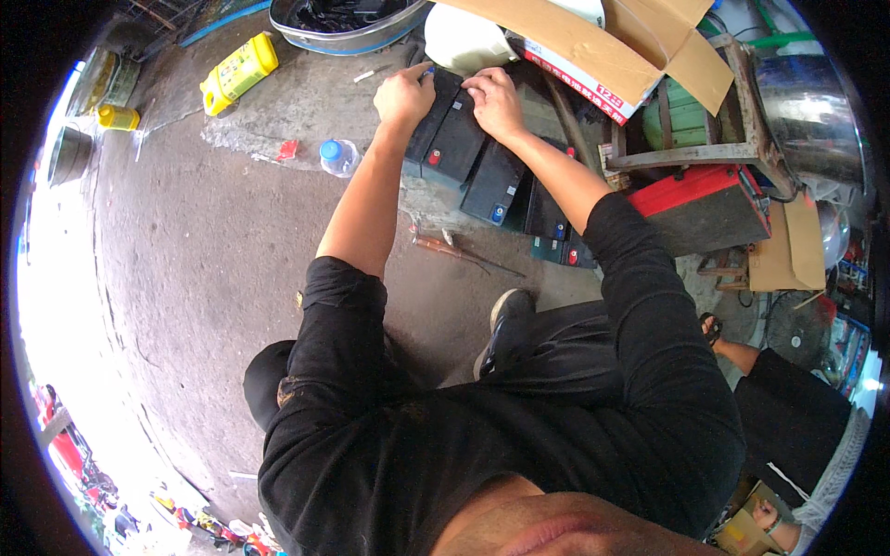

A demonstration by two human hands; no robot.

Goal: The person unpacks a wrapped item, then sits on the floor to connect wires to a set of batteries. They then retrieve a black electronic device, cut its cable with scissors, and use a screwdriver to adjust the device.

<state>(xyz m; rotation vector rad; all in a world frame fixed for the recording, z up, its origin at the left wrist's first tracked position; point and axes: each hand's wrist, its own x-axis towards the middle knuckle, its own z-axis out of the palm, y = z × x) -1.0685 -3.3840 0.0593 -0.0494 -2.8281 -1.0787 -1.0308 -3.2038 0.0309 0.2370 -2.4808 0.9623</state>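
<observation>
Several black box-shaped batteries (489,182) stand close together on the concrete, with red and blue terminals on their tops. Both my arms reach out to the far end of the nearest-left battery (448,153). My left hand (405,97) is closed at its far left corner, where a speck of blue shows by the fingertips; what they pinch is too small to name. Across from it, my right hand (496,104) has its fingers bent together at the battery's far right edge, and their tips are partly hidden. A brown-handled screwdriver (445,246) lies on the ground nearer me.
Left of the batteries are a clear bottle with a blue cap (339,157) and a yellow jug (239,73). A metal basin (348,28) sits beyond. An open carton (593,56), wooden frame (686,153) and red-and-black box (702,208) crowd the right. Another person's hand (766,514) shows at lower right.
</observation>
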